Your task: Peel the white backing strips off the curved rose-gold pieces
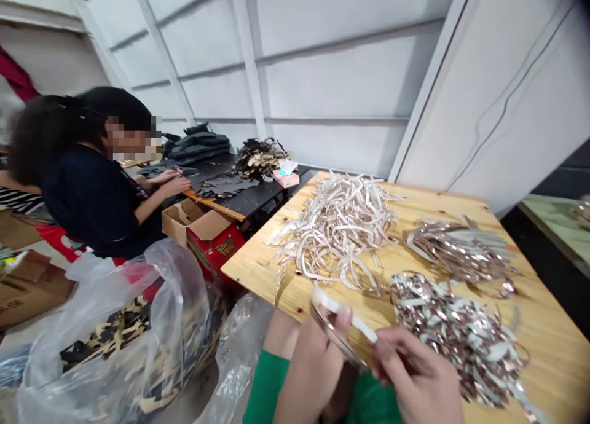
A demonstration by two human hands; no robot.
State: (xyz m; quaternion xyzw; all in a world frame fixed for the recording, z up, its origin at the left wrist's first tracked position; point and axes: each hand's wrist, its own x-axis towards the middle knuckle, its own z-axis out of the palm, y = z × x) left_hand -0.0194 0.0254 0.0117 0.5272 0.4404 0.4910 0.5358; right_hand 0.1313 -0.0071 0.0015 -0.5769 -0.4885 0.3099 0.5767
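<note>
Both my hands are above the near edge of the wooden table [258,261]. Between them bends a narrow strip [362,327], white on one face and shiny rose-metallic on the other. My left hand [318,362] is closed around the strip, which loops up over its fingers. The fingertips of my right hand [417,375] pinch the strip's white end. Beyond my hands lies a tangled heap of similar loose strips [341,227]. A pile of curled shiny strips [456,338] sits just right of my right hand, with a straighter bundle of strips [461,249] behind it.
At left, a person [101,178] works with both hands at a black table [225,166] holding dark cut pieces. A red cardboard box [214,236] and a clear plastic bag [175,276] of scraps stand on the floor. A tissue box [286,177] is near the wall.
</note>
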